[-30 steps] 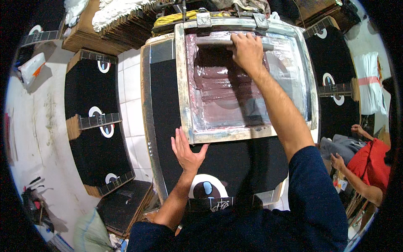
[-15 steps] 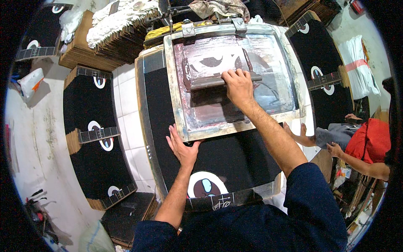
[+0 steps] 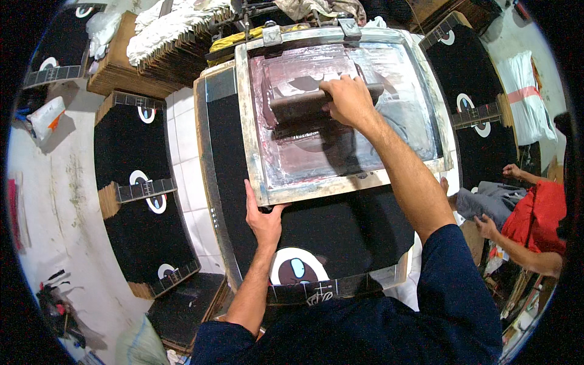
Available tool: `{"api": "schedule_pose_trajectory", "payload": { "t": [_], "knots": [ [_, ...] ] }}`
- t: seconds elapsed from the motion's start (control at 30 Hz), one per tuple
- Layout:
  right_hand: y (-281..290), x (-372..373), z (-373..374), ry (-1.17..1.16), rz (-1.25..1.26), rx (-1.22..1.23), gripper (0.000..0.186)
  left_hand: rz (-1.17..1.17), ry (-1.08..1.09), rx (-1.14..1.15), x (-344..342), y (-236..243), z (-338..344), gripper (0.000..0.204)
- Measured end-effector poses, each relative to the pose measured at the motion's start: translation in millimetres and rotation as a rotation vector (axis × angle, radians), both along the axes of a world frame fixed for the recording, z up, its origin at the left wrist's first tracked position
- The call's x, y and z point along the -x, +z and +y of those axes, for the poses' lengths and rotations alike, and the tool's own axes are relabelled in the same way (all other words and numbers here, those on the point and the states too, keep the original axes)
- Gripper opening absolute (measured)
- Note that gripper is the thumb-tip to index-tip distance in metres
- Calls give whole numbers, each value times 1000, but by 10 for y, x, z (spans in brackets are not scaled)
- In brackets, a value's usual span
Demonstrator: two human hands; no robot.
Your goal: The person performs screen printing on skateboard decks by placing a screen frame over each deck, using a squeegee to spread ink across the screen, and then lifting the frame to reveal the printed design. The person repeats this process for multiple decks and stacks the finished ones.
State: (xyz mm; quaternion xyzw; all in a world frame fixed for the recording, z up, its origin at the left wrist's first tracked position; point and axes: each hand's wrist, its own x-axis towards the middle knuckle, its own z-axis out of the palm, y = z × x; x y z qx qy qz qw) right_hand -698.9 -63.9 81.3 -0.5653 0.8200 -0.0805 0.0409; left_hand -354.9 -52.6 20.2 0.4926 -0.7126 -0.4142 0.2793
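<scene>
A wood-framed printing screen (image 3: 250, 140) lies over a black fabric-covered board (image 3: 340, 231), on which a printed white-and-blue eye (image 3: 298, 267) shows near me. My right hand (image 3: 350, 100) is wrapped round a dark, wide squeegee (image 3: 298, 104), tilted on the mesh and lying crosswise. Dark ink is smeared around its blade, and part of an eye-shaped stencil shows beyond it. At the screen's near left corner, my left hand (image 3: 263, 225) touches the frame, with its fingers stretched along the left side and its thumb at the front edge.
Metal clamps (image 3: 271, 35) hold the screen's far edge. Black printed boards (image 3: 134, 237) stand in rows on the left and right (image 3: 480, 73). White cloths (image 3: 176, 36) lie on stacked boards at the far left. On the right sits another person in red (image 3: 535, 213).
My right hand has moved the squeegee slightly away from me and tilted it. The left hand stays at the frame's corner. The other person's hand has lifted a little.
</scene>
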Motion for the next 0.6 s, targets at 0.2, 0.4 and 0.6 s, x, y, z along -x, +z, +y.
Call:
{"api": "schedule_pose_trajectory", "payload": {
  "t": [0.2,0.4,0.6],
  "knots": [
    [-197,436,-551,43,84,43,37,24,-31,-59,-33,-35,-51,109],
    [-167,891,-1230,1,73,-28,50,47,-32,-104,-44,-40,-67,111],
    [-360,79,-303,-48,96,293,37,41,-44,-89,-61,-83,-100,115]
  ]
}}
